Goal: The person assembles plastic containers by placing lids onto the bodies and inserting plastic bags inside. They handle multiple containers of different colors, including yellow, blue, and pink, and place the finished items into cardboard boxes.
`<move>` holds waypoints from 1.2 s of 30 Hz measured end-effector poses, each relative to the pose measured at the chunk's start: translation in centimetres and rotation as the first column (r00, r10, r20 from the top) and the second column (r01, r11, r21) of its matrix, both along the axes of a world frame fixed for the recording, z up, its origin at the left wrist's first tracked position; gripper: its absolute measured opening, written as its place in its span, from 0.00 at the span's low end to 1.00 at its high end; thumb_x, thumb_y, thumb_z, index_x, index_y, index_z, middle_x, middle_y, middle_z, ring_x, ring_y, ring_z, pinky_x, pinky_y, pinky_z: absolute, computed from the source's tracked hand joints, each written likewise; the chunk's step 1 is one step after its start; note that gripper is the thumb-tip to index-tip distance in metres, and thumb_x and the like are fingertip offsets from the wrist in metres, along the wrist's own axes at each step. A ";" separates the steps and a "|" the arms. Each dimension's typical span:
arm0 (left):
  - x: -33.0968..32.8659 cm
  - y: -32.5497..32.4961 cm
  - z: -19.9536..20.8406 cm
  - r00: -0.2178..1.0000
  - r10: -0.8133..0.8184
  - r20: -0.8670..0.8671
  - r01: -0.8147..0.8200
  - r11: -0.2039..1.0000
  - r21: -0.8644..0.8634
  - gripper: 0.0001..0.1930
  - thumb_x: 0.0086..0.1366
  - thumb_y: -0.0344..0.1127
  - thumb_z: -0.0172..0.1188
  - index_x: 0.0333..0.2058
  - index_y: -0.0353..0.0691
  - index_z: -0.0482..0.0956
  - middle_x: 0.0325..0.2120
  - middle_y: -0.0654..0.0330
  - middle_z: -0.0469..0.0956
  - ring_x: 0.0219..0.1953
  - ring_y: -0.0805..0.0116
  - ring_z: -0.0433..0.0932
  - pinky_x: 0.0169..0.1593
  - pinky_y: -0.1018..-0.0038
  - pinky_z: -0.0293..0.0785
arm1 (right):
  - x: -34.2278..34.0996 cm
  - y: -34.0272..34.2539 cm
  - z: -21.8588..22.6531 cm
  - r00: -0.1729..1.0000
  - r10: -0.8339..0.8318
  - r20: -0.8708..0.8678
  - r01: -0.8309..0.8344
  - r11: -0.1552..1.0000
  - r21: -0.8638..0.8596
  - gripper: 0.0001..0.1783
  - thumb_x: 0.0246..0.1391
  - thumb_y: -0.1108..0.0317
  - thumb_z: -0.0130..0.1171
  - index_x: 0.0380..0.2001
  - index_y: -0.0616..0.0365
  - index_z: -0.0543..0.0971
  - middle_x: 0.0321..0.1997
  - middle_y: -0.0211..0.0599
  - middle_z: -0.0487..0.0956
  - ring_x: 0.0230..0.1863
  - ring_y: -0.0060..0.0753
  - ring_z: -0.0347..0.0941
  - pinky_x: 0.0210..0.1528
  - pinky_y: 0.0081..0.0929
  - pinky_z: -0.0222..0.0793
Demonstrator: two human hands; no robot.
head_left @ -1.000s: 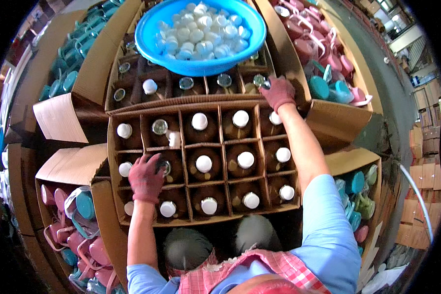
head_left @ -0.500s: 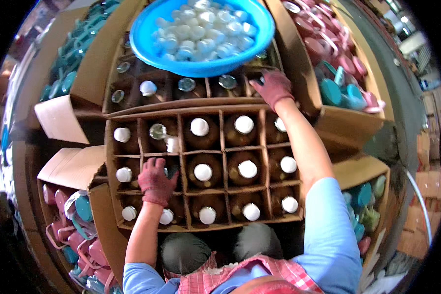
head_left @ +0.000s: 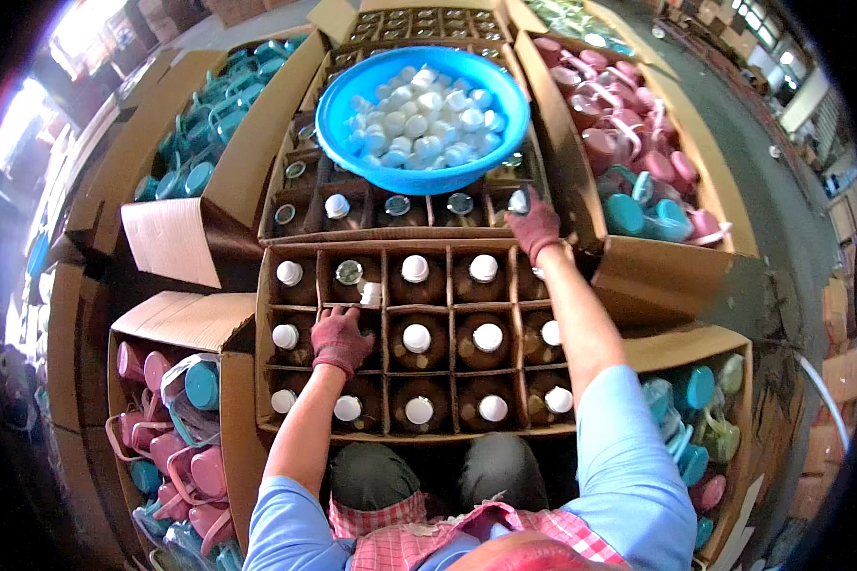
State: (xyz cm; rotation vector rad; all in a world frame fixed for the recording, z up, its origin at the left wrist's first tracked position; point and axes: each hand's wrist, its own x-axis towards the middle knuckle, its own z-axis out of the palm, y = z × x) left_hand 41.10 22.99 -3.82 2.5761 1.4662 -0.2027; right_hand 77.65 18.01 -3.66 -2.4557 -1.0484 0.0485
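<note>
My right hand (head_left: pixel 535 226), in a dark red glove, is at the right end of the far divided carton's front row. Its fingers close round the top of a bottle (head_left: pixel 519 201). My left hand (head_left: pixel 343 341), gloved alike, is over the second compartment of the near carton's middle row. Its fingers curl downward, and what lies under them is hidden. Just beyond it, an uncapped bottle (head_left: pixel 348 272) stands with a loose white cap (head_left: pixel 370 293) beside its neck. White-capped bottles (head_left: pixel 416 338) fill most other compartments of the near carton (head_left: pixel 419 437).
A blue basin (head_left: pixel 328 119) of white caps (head_left: pixel 417 124) rests on the far carton (head_left: pixel 371 234). Open boxes on both sides hold pink lidded items (head_left: pixel 638 124) and teal ones (head_left: pixel 224 105). Raised cardboard flaps (head_left: pixel 171 243) edge the work area.
The view has shifted, showing more of the far side. My right hand now has a bottle top between its fingers. My left hand stays over the same compartment.
</note>
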 end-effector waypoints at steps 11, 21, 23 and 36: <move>-0.9 -3.4 5.5 0.965 0.100 0.244 -0.095 0.995 -0.032 0.36 0.45 0.53 0.66 0.53 0.46 0.69 0.53 0.56 0.68 0.54 0.58 0.68 0.54 0.65 0.67 | -24.5 -28.6 7.9 0.723 0.634 -0.275 -0.438 0.728 0.527 0.17 0.39 0.69 0.63 0.38 0.51 0.77 0.37 0.38 0.78 0.41 0.44 0.74 0.46 0.37 0.70; -7.0 -20.8 8.7 0.756 -0.388 0.527 0.448 0.894 0.015 0.25 0.45 0.32 0.68 0.45 0.38 0.76 0.43 0.54 0.76 0.45 0.58 0.75 0.49 0.70 0.70 | -29.5 -35.5 5.8 0.806 0.563 0.183 -0.580 0.689 0.435 0.21 0.36 0.59 0.65 0.38 0.50 0.75 0.42 0.36 0.76 0.47 0.43 0.70 0.53 0.41 0.63; -7.5 -20.9 7.6 0.734 -0.536 0.418 0.540 0.833 0.121 0.25 0.43 0.39 0.69 0.43 0.42 0.77 0.44 0.54 0.75 0.46 0.56 0.73 0.49 0.66 0.69 | -30.8 -36.9 4.5 0.822 0.536 0.193 -0.551 0.659 0.513 0.21 0.34 0.57 0.66 0.35 0.50 0.77 0.40 0.34 0.76 0.46 0.41 0.70 0.54 0.39 0.62; -4.8 -19.8 6.7 0.812 -0.526 0.251 0.514 0.850 0.118 0.23 0.45 0.44 0.67 0.41 0.45 0.76 0.42 0.61 0.76 0.45 0.60 0.74 0.47 0.66 0.70 | -29.6 -46.0 7.2 0.963 0.243 0.119 -0.268 0.783 0.562 0.22 0.33 0.62 0.67 0.37 0.51 0.76 0.38 0.39 0.77 0.43 0.45 0.72 0.47 0.39 0.68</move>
